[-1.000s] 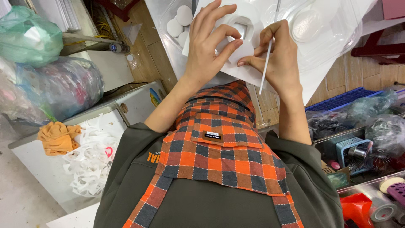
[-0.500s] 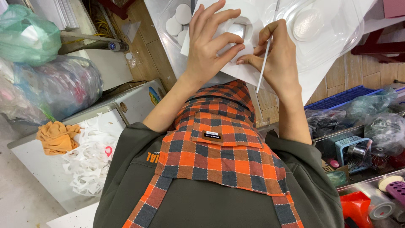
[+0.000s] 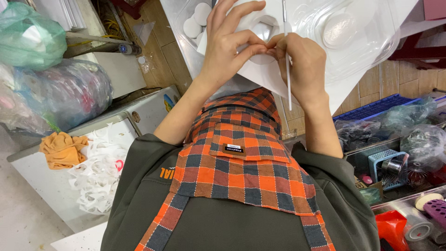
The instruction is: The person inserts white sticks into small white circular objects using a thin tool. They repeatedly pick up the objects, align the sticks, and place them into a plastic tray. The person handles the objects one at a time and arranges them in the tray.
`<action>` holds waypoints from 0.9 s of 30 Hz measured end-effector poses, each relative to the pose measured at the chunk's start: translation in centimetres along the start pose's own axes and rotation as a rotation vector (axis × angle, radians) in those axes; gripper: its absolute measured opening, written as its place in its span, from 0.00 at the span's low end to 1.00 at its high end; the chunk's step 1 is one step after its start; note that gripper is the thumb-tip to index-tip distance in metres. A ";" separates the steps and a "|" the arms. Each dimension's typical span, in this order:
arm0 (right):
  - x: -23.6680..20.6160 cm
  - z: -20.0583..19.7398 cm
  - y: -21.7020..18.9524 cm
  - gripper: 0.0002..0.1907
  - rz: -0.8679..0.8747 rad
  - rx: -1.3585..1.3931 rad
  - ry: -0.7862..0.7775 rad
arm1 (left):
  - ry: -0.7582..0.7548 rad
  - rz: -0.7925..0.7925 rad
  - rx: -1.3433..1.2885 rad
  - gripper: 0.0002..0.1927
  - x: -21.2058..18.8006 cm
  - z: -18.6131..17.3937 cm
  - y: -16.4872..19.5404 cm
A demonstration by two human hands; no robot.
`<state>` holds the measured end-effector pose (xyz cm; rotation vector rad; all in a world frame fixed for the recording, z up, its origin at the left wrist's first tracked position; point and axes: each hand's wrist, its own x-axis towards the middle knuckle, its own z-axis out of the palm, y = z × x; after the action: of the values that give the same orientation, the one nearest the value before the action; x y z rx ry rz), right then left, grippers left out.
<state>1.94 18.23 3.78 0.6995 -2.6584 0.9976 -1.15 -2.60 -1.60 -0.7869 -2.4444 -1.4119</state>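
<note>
My left hand (image 3: 230,51) rests with spread fingers on a white sheet (image 3: 341,90) that has a cut-out hole (image 3: 265,25). Its thumb and forefinger pinch at a round white piece, tip to tip with my right hand (image 3: 302,65). My right hand holds a thin white stick (image 3: 288,81) that points down along the hand. A clear moulded plastic tray (image 3: 367,28) lies over the sheet. Round white discs (image 3: 197,18) sit at the tray's left end. My orange checked apron (image 3: 241,176) fills the lower middle of the view.
A green bag (image 3: 28,37) and a clear bag of scraps (image 3: 60,97) sit at left. Below them are an orange cloth (image 3: 60,148) and a heap of white paper cut-outs (image 3: 100,176). At right are a blue crate (image 3: 376,107), a small blue basket (image 3: 388,165) and tape rolls (image 3: 418,223).
My two hands have closed together: the left fingers curled in to meet the right fingertips at the round piece. The stick has swung to point straight down.
</note>
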 end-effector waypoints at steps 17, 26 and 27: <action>-0.8 0.6 0.4 0.10 0.013 -0.087 0.020 | -0.007 0.110 0.027 0.10 0.2 0.6 -0.4; -2.1 -5.5 1.8 0.11 0.156 0.075 0.059 | -0.168 0.176 0.080 0.07 1.5 0.0 1.3; -2.3 -6.5 2.5 0.12 0.191 -0.045 0.119 | -0.178 0.185 0.083 0.06 1.6 0.0 1.5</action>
<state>2.90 25.04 6.44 0.3689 -2.6712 0.9883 -1.69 -1.42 0.21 -1.1302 -2.4634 -1.2132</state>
